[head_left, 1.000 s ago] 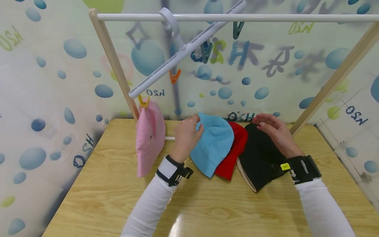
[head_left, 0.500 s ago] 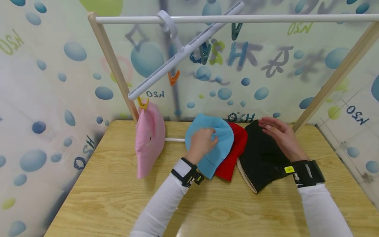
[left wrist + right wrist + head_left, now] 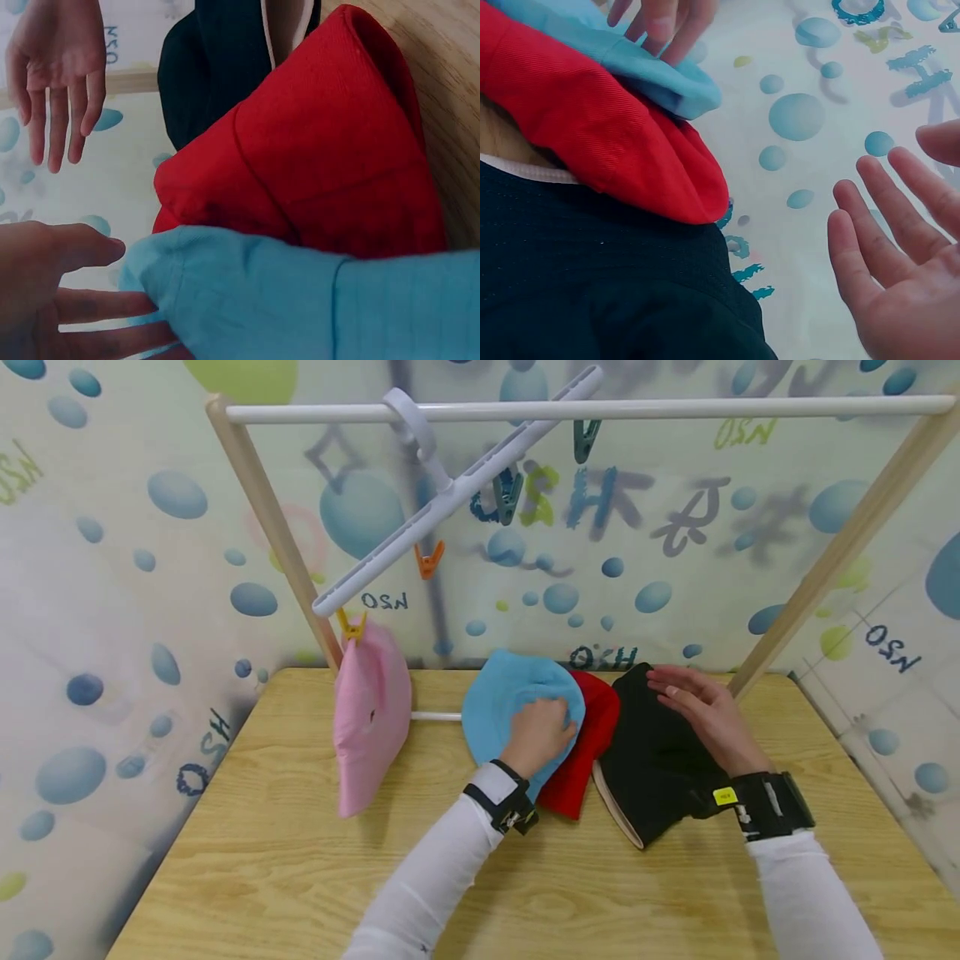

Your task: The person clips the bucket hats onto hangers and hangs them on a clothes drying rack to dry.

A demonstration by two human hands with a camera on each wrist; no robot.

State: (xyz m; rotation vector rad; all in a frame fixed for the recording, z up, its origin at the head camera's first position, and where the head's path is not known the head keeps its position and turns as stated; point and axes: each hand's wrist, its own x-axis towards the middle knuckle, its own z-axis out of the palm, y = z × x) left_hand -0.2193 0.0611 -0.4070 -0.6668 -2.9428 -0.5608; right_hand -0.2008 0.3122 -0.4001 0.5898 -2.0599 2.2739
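A light blue bucket hat (image 3: 495,689) lies over part of a red hat (image 3: 597,735), and a black hat (image 3: 648,768) lies to their right on the table. My left hand (image 3: 538,735) is at the blue hat's crown. In the left wrist view its fingers (image 3: 112,304) touch the blue cloth, while the thumb stands apart from them. Beside the top of the black hat my right hand (image 3: 697,714) is held with its fingers extended and nothing in it. A pink hat (image 3: 371,718) hangs from a yellow clip (image 3: 352,628) at the left.
Above the hats, a white hanger (image 3: 450,497) hooks slantwise over the rack's white bar (image 3: 675,408). It carries an orange clip (image 3: 428,562) and dark green clips (image 3: 507,497). Wooden posts (image 3: 840,547) hold the bar at both sides of the wooden table (image 3: 255,860).
My left hand has moved right and downward, from the blue hat's left edge onto its crown. The right hand has stayed nearly still beside the black hat.
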